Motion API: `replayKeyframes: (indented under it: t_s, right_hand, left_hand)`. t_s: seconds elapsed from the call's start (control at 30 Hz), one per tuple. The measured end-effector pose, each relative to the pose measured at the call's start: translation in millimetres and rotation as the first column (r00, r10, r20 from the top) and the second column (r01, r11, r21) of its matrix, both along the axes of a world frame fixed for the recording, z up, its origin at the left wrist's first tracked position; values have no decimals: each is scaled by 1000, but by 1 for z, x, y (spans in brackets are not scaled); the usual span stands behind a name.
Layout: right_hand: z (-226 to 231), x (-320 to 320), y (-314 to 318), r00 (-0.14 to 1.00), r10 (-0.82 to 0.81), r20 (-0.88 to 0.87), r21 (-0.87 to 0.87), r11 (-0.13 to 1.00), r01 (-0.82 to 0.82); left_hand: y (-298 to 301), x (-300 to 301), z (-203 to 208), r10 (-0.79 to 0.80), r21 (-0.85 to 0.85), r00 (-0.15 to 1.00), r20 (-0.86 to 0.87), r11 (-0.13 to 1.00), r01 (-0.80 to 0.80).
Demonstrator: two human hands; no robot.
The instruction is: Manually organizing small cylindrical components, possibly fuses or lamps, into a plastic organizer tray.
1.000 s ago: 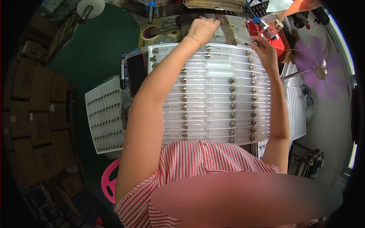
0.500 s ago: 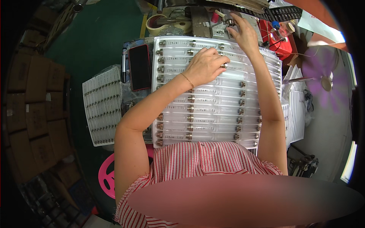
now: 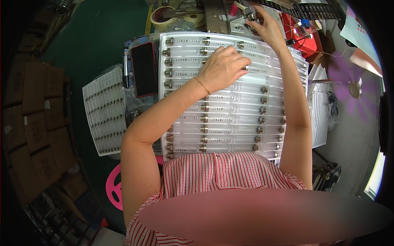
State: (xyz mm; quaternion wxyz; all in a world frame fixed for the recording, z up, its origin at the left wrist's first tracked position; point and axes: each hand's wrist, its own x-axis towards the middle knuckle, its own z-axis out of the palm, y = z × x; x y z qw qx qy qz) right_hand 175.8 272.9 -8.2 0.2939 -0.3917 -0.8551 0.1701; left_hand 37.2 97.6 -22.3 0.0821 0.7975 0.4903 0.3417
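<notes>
White-plastic tray [image 3: 230,119] of tubes: my left hand [image 3: 223,67] had dropped from the far edge, fingers curled on a tube [image 3: 246,68], while my right hand [image 3: 264,26] gripped a metal fitting [image 3: 250,16].

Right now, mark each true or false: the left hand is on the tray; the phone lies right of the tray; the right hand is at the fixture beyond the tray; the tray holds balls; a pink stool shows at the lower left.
1. The left hand is on the tray. True.
2. The phone lies right of the tray. False: it lies just left of it.
3. The right hand is at the fixture beyond the tray. True.
4. The tray holds balls. False: it holds rows of clear tubes with metal ends.
5. A pink stool shows at the lower left. True.
</notes>
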Motion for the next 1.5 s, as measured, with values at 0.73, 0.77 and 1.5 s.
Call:
replayKeyframes:
  t_s: [0.73,0.77,1.5]
  right_hand:
    - [0,-2,3,999,42,21,-11,999,-42]
    - [1,-2,3,999,42,22,-11,999,-42]
    - [11,21,-7,989,-67,129,11,998,66]
  left_hand:
    - [-1,0,-3,9,17,1000,27,1000,-9]
    - [-1,0,-2,10,13,999,31,1000,-10]
    - [0,3,-1,-4,33,999,45,999,2]
